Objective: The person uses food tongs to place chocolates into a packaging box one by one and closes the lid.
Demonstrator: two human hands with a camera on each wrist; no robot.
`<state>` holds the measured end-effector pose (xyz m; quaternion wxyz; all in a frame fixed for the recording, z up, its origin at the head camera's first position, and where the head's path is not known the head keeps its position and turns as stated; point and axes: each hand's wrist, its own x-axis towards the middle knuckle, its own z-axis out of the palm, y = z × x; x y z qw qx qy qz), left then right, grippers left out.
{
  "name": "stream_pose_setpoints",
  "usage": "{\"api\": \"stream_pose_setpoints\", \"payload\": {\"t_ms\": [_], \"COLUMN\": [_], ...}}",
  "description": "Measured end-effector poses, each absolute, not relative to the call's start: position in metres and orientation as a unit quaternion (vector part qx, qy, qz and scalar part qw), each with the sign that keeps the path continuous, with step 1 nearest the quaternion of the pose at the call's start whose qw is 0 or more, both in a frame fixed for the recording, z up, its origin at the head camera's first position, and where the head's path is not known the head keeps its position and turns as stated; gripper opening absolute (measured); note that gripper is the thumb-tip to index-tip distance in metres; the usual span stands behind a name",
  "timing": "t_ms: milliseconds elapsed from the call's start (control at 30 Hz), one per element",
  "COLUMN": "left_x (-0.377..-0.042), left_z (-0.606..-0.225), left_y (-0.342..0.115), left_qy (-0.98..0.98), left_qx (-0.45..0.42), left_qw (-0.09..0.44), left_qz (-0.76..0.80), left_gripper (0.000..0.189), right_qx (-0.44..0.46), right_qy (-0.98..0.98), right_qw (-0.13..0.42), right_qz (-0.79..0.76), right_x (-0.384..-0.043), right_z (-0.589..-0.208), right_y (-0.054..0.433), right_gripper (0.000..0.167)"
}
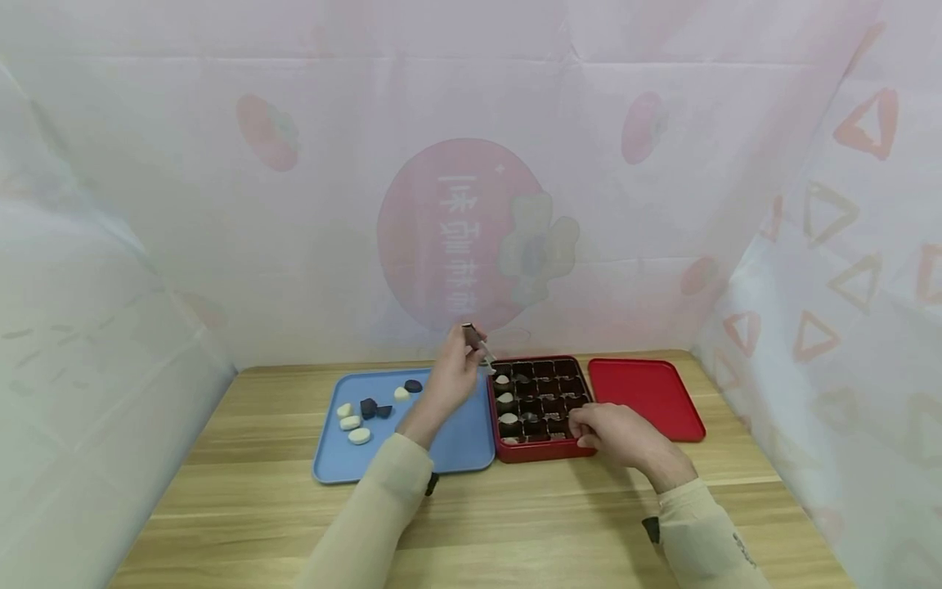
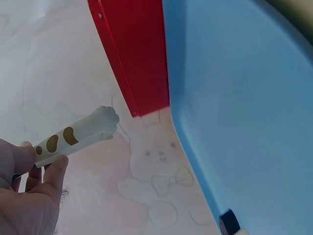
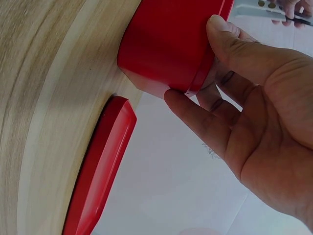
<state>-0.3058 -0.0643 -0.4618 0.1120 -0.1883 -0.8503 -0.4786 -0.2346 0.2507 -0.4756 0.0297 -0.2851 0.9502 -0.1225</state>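
Observation:
My left hand (image 1: pixel 451 375) pinches a pair of small white tongs (image 2: pixel 80 134) with brown spots and a cat-paw tip. The tips are together, above the back left corner of the red chocolate box (image 1: pixel 540 450); whether they hold anything, I cannot tell. The box has a dark divided insert (image 1: pixel 548 388), with white chocolates (image 1: pixel 508 419) in its left column and some dark pieces farther right. At the front right corner, my right hand (image 1: pixel 625 433) grips the box wall, thumb (image 3: pixel 220 23) on the rim and index finger lower on the side.
To the left, touching or nearly touching the box, lies a blue tray (image 1: pixel 459 442) with several white chocolates (image 1: pixel 359 436) and dark chocolates (image 1: pixel 368 406). A red lid (image 1: pixel 643 401) lies right of the box. Printed white cloth (image 1: pixel 331 245) hangs behind the wooden table (image 1: pixel 515 523).

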Motion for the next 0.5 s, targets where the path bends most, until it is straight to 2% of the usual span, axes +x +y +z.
{"api": "stream_pose_setpoints", "payload": {"t_ms": [500], "left_x": [-0.293], "left_z": [-0.471], "left_y": [-0.136], "left_qy": [-0.863], "left_qx": [-0.170], "left_qw": [0.155], "left_qz": [-0.450], "left_gripper": [0.014], "right_qx": [-0.286], "right_qy": [0.950], "right_qw": [0.032], "right_qz": [-0.123], "right_x": [-0.234], "right_z": [-0.474], "right_y": [0.252], "right_gripper": [0.032]}}
